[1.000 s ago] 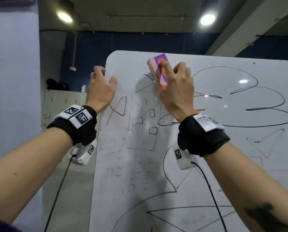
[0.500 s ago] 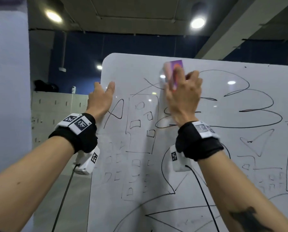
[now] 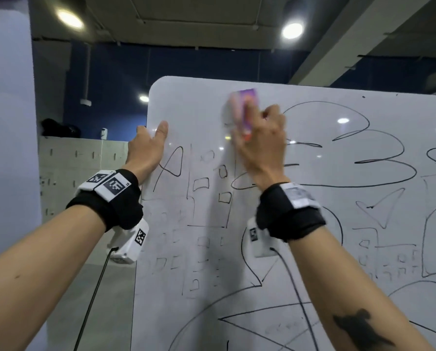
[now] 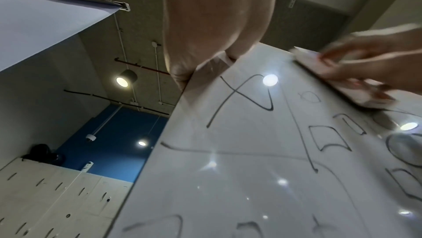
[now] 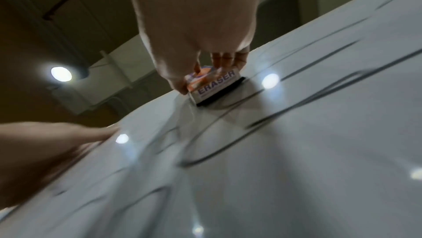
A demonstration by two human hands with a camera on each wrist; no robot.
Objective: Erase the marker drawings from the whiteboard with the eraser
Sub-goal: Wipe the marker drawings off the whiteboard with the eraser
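The whiteboard (image 3: 313, 249) stands upright in front of me, covered in black marker drawings: a loop (image 3: 171, 163), a building with windows (image 3: 206, 186) and a cloud outline (image 3: 363, 153). My right hand (image 3: 260, 145) grips the purple and pink eraser (image 3: 246, 107) and presses it flat on the board near the top edge; it is motion-blurred. In the right wrist view the eraser (image 5: 217, 85) reads "ERASER", its dark felt against the board (image 5: 297, 151). My left hand (image 3: 146, 153) holds the board's left edge, thumb on the front, other fingers hidden behind.
A row of pale lockers (image 3: 85, 158) stands behind the board at the left, with a dark bag (image 3: 60, 127) on top. A light wall panel (image 3: 6, 148) fills the far left. Ceiling lamps (image 3: 291, 30) reflect as glare spots on the board.
The eraser swept right along the board's top, then back left. The roof lines above the building drawing have gone. My left hand shifted on the edge, leaving only the thumb on the front.
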